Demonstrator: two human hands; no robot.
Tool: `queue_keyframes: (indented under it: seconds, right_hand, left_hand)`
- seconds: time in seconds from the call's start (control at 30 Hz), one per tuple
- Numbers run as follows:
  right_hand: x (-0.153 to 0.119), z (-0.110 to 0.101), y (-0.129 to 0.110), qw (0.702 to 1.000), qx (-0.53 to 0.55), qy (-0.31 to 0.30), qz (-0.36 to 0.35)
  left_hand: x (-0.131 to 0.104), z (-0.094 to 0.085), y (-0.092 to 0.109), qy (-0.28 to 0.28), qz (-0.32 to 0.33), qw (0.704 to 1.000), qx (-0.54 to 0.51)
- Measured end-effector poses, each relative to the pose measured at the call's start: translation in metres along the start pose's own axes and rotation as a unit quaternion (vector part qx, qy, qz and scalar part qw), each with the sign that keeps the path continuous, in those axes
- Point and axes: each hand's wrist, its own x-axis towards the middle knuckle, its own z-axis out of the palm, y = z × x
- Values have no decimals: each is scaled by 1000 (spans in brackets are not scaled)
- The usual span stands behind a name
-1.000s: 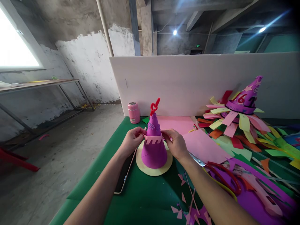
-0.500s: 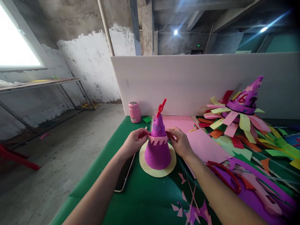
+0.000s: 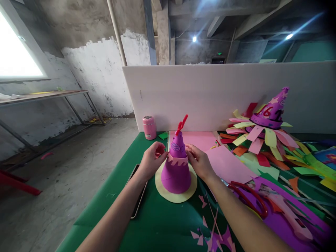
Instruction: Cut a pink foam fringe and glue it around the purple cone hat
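Hat (image 3: pixel 176 176) — left hand (image 3: pixel 151 161), right hand (image 3: pixel 201 163) alongside

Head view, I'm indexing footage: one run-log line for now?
left hand: at pink fringed band | right hand: at band's other side | band: around upright purple cone | cone: on cream disc

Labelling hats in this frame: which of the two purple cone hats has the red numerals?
The one at the far right, fringed with pink and yellow strips; the other, between the hands, has a pink scalloped band instead.
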Motion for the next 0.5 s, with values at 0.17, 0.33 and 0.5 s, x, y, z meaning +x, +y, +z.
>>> queue_keyframes:
  seconds: [0.17,0.33,0.5]
  right_hand:
    - [-4,3,-4,999,53,1,-2]
    - [-7,5,-8,995,99,0,-10]
    - [-9,7,-12,989,146,7,-16]
  left_hand:
    - [-9,1,12,-12,10,1000,11]
    - [-21,0,21,-33,14,999,8]
    - [-33,7,23,-59,-22,996,-60]
